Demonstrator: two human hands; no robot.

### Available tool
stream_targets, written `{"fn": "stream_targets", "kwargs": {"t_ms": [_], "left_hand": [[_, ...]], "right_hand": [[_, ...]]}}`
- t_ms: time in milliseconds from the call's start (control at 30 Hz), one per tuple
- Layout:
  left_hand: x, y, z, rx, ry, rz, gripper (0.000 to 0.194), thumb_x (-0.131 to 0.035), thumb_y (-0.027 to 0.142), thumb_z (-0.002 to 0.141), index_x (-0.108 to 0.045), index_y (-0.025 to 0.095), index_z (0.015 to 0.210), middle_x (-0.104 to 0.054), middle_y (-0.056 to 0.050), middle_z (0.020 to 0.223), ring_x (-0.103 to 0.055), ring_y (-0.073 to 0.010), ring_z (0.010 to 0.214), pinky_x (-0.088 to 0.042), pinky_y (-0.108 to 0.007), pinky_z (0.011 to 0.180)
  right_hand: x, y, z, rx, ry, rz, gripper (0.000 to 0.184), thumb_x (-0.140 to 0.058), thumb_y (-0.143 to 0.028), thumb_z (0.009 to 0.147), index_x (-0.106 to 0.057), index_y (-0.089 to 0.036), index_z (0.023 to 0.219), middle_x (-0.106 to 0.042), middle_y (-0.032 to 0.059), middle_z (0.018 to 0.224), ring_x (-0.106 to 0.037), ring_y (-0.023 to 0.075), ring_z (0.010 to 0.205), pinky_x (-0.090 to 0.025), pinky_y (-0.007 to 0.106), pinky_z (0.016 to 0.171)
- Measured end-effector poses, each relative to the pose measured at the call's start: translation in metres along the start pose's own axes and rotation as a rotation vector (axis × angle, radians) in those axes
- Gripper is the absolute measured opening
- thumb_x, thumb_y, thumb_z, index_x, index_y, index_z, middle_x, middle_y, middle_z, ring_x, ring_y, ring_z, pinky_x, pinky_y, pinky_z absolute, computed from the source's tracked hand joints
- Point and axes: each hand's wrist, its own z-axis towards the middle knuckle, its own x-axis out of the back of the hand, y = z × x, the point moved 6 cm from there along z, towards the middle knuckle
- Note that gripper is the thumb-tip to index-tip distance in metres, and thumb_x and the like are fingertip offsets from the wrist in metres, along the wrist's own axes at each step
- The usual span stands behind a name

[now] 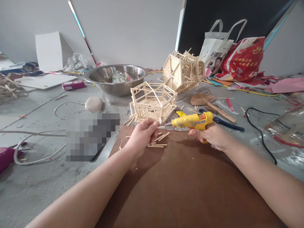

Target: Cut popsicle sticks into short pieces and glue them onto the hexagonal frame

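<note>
In my right hand [209, 134] is a yellow hot glue gun [190, 121], its nozzle pointing left. My left hand [147, 131] pinches a short thin wooden stick [161, 127], whose free end is at the nozzle tip; whether they touch I cannot tell. Just behind the left hand stands an open hexagonal frame [154, 98] built of wooden sticks. Several loose sticks [157, 145] lie by my left hand on the brown board [180, 177]. Farther back, a larger stick structure [181, 71] rests tilted on its side.
A steel bowl [116, 90] stands behind the frame. Paper bags [244, 60] lean at the back right. Dark-blue-handled pliers [229, 124] lie beyond the glue gun. A black cable [257, 136] runs at right, white cables [35, 132] at left. A blurred patch [92, 137] hides something on the left.
</note>
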Motion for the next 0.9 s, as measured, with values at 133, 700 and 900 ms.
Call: {"fn": "stream_targets", "kwargs": {"t_ms": [133,700,900], "left_hand": [[-0.0008,-0.0002,0.0,0.004,-0.003,-0.004,0.021,-0.052,0.034,0.07,-0.041,0.017,0.065,-0.043,0.008,0.044,-0.035,-0.0016,0.032,-0.022,-0.012,0.032],[-0.0016,0.0,0.0004,-0.012,0.0,-0.01,0.019,-0.052,0.032,0.07,-0.042,0.017,0.066,-0.042,0.008,0.044,-0.034,-0.0014,0.032,-0.022,-0.013,0.032],[-0.0018,-0.0002,0.0002,-0.011,-0.005,0.0,0.019,-0.051,0.032,0.071,-0.041,0.017,0.066,-0.042,0.008,0.044,-0.034,-0.0014,0.032,-0.022,-0.012,0.032]], "right_hand": [[-0.0009,0.0024,0.0002,-0.025,0.026,0.021,0.036,-0.067,-0.041,0.053,-0.058,-0.018,0.079,-0.055,0.0,0.069,-0.038,0.0055,0.045,-0.032,0.019,0.035],[0.0002,0.0093,0.003,-0.079,0.057,0.043,0.039,-0.069,-0.038,0.051,-0.059,-0.017,0.082,-0.053,-0.0011,0.061,-0.036,0.0043,0.041,-0.028,0.017,0.032],[-0.0005,0.009,0.0022,-0.089,0.045,0.054,0.036,-0.069,-0.037,0.051,-0.059,-0.016,0.079,-0.052,-0.0016,0.06,-0.033,0.0033,0.04,-0.027,0.017,0.032]]}}
